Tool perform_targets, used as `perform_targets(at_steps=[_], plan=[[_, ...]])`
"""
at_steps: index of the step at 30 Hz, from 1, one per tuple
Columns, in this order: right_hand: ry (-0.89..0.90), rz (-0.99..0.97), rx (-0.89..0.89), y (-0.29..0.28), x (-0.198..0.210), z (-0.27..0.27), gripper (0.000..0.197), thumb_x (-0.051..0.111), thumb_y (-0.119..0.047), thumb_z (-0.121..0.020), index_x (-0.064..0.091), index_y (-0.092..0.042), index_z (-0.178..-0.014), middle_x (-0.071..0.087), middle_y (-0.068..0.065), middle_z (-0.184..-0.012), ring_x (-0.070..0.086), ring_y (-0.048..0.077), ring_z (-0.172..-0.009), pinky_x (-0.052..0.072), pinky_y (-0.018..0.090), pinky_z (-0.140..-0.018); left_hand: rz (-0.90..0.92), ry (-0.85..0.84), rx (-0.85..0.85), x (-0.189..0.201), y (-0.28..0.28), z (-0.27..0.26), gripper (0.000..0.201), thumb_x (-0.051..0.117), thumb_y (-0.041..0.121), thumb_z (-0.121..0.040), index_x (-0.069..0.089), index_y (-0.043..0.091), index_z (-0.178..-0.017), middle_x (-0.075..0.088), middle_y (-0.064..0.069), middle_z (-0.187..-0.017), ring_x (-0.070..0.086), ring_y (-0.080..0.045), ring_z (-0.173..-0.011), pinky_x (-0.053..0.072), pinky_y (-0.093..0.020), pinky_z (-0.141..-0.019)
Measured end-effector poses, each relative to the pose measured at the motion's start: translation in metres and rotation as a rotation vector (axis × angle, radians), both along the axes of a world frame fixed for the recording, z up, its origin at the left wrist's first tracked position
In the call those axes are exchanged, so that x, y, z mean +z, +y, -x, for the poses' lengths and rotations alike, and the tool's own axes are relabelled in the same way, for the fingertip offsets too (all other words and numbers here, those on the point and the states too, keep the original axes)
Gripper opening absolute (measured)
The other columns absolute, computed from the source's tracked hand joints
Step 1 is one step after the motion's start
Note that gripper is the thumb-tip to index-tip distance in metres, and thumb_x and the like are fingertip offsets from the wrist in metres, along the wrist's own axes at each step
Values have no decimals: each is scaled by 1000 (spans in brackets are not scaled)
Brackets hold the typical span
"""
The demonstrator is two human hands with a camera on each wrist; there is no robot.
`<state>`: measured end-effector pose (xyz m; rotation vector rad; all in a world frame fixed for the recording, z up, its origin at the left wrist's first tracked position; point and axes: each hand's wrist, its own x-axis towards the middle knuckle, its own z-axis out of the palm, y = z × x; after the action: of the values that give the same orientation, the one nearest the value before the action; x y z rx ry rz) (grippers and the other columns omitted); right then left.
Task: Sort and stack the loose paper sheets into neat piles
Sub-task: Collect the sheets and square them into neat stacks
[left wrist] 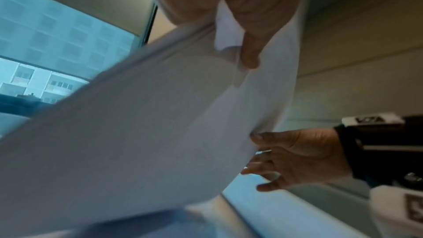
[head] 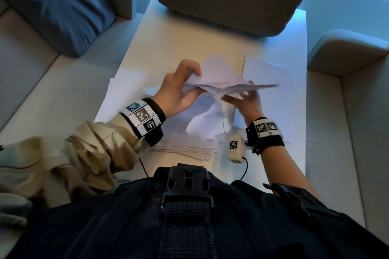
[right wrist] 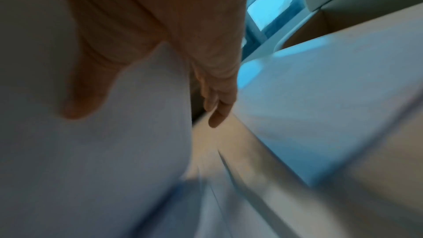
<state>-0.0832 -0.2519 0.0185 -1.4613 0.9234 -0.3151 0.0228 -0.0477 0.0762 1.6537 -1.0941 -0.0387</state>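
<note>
Thin matt white paper sheets (head: 219, 73); smooth pale tabletop (head: 179, 40); blue cloth cushion (head: 56, 6); glossy black plastic buckle (head: 188, 181).

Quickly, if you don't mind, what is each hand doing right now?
Left hand: grips the bundle of paper sheets.
Right hand: holds the same sheets, thumb on top.

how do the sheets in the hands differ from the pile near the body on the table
The held sheets are lifted off the table and bent, pinched by the left hand and supported by the right hand; the near pile lies flat and untouched. The held sheets splay at angles; the near pile is fanned but roughly aligned. Both are white paper.
</note>
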Motion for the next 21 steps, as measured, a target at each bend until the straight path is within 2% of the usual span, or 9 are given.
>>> perform_targets(at_steps=[2, 3, 5, 6, 9, 13, 15, 17, 21], plan=[[-105, 47, 18, -6, 23, 2, 89, 90, -8, -56, 43, -16, -131, 57, 3, -131, 54, 14, -120, 43, 39, -105, 94, 116, 5, 13, 0, 1, 56, 74, 7, -77, 34, 26, -112, 62, 11, -85, 64, -15, -79, 47, -20, -70], [-132, 92, 25, -6, 35, 4, 74, 88, -4, -58, 52, -13, -121, 64, 2, -118, 60, 12, -109, 47, 38, -100, 112, 147, 26, 18, -1, -1, 63, 76, 7, -76, 33, 27, -118, 62, 16, -89, 64, -7, -85, 48, -20, -75], [-188, 171, 7, -1, 53, 7, 53, 88, -4, -58, 63, -9, -105, 70, -2, -99, 65, 6, -90, 53, 30, -83, 114, 166, 120, 25, 0, -8, 66, 78, 10, -74, 36, 18, -124, 53, 24, -103, 54, 14, -93, 42, -8, -81], [-227, 194, -11, 3, 60, 8, 49, 88, -5, -58, 63, -10, -100, 70, -4, -96, 66, 4, -85, 52, 25, -77, 126, 179, 159, 28, 1, -14, 64, 79, 15, -74, 39, 12, -124, 48, 26, -106, 51, 18, -94, 42, -6, -81], [-345, 240, -30, 18, 77, 8, 44, 87, -5, -59, 63, -14, -95, 69, -4, -93, 66, 4, -82, 52, 21, -73, 188, 222, 232, 39, 6, -28, 65, 81, 32, -68, 47, 9, -118, 55, 19, -102, 56, 13, -91, 47, -12, -81], [-502, 304, -18, 31, 109, -2, 50, 86, -1, -61, 58, -11, -101, 67, -4, -97, 66, 3, -87, 52, 20, -75, 327, 219, 266, 63, 11, -41, 60, 83, 22, -68, 46, 9, -112, 59, 8, -103, 61, 4, -93, 51, -23, -86], [-565, 320, 15, 30, 123, -8, 60, 86, 0, -60, 50, -6, -108, 65, 3, -103, 66, 10, -94, 54, 25, -79, 372, 208, 259, 71, 17, -48, 60, 84, 21, -69, 44, 8, -112, 60, 3, -104, 62, -4, -96, 52, -29, -87], [-559, 311, 56, 26, 128, -14, 60, 86, 0, -61, 49, -5, -108, 66, 3, -103, 67, 15, -96, 55, 29, -81, 375, 209, 251, 71, 21, -56, 60, 84, 21, -69, 45, 7, -112, 59, -1, -104, 62, -7, -95, 52, -28, -84], [-439, 309, 79, 34, 124, -16, 35, 85, -1, -63, 65, -10, -91, 71, -13, -80, 68, 3, -77, 54, 22, -70, 261, 209, 272, 59, 26, -52, 49, 85, 27, -66, 54, 21, -104, 58, 14, -99, 57, 1, -85, 48, -20, -78]])
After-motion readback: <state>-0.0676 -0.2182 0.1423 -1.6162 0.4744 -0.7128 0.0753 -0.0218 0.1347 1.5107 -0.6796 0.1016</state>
